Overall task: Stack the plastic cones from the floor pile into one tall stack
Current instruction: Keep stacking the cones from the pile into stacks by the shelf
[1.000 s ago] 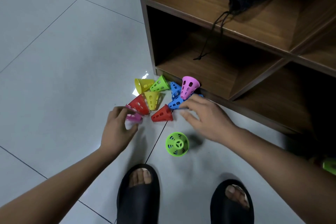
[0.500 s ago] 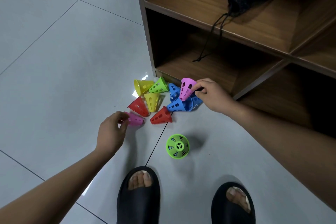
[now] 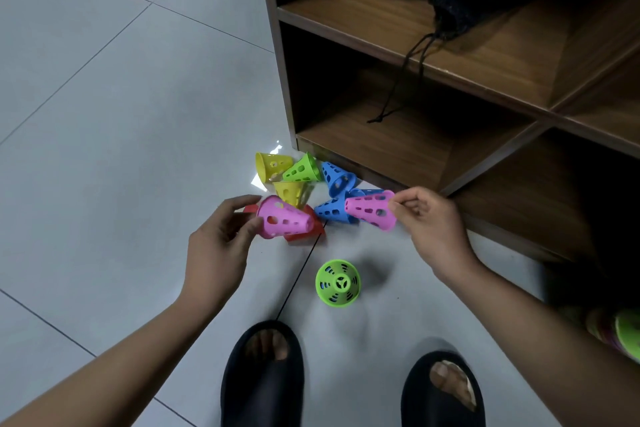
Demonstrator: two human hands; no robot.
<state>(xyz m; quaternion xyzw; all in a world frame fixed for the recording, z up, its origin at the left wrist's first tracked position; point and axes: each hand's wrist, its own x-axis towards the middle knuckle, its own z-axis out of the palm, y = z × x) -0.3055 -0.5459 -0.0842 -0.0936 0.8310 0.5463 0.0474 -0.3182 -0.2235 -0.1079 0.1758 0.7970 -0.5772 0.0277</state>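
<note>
My left hand (image 3: 218, 246) grips a pink perforated cone (image 3: 282, 221) lifted off the floor, its narrow end pointing right. My right hand (image 3: 433, 222) pinches the rim of a second pink cone (image 3: 370, 210), whose narrow end points left toward the first. Under and behind them lies the floor pile: two yellow cones (image 3: 272, 165) (image 3: 291, 191), a green one (image 3: 303, 170), blue ones (image 3: 334, 175) (image 3: 330, 210) and a red one (image 3: 311, 234), partly hidden. A green cone (image 3: 338, 282) stands upright alone on the tiles, nearer my feet.
A wooden shelf unit (image 3: 398, 146) rises right behind the pile, with a black drawstring bag (image 3: 450, 10) on an upper shelf. My two feet in black slippers (image 3: 263, 374) (image 3: 443, 392) stand below. More coloured plastic (image 3: 623, 329) shows at the right edge. Grey tiles spread to the left.
My left hand has lifted its pink cone off the floor and turned it sideways. My right hand has pulled the other pink cone off the blue ones and brought it toward the first.
</note>
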